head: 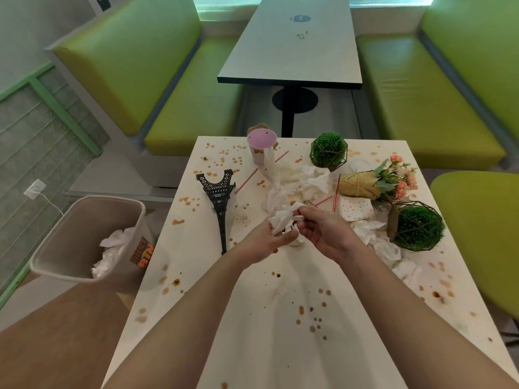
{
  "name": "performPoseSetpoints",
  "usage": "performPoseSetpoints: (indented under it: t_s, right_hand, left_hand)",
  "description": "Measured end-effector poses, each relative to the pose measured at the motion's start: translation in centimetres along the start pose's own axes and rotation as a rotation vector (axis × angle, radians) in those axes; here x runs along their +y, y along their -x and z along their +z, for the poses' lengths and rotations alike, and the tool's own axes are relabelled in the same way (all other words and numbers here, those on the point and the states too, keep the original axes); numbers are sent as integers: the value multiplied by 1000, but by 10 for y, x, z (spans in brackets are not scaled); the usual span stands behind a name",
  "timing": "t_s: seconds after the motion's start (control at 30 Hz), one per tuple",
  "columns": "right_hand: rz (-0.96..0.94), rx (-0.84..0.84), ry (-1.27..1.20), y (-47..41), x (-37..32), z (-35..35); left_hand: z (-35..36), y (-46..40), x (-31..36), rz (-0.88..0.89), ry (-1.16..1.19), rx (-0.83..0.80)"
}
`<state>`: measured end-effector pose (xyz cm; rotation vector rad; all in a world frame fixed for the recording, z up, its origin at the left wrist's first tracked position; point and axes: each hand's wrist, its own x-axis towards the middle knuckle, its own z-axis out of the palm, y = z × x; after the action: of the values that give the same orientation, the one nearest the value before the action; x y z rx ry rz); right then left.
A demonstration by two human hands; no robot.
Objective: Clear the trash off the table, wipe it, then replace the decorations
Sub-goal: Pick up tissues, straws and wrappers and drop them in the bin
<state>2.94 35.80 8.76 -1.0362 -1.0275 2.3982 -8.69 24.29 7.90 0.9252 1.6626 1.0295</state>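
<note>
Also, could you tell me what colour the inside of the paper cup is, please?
Pink inside the paper cup, seen in the head view.

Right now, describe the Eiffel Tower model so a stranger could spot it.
Look at the stained white table, left side, near the bin. The Eiffel Tower model lies flat there, its tip toward the person. It is the only black lattice piece.
</note>
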Motion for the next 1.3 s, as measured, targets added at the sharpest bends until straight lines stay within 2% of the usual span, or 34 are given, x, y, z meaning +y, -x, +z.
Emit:
performPoseSetpoints:
  t_s: [0.07,0.17,0.47,0.63,0.93,1.07,1.17,1.3]
  right_hand:
    - [17,-6,13,1,1,-1]
    - [-11,-5,99,2,6,-3]
    - [-170,151,319,8,32,1]
    - [-214,166,475,9,42,4]
    - [-198,257,865,-13,54,-23]
    - [-182,311,1032,-39,57,-39]
    - [-235,274,1256,-58,61,-41]
    - [-337,122,1643,-70,71,-31]
  left_hand:
    - [2,0,3,0,53,10]
    - [7,-5,4,-116,196,77]
    - [5,-16,2,-293,578,221]
    - [3,-19,0,-389,614,186]
    - [7,-27,-31,-419,679,453]
    - [2,-34,-49,-490,477,479]
    - [0,-37,-58,-524,377,448]
    - [1,-38,-63,-520,342,431]
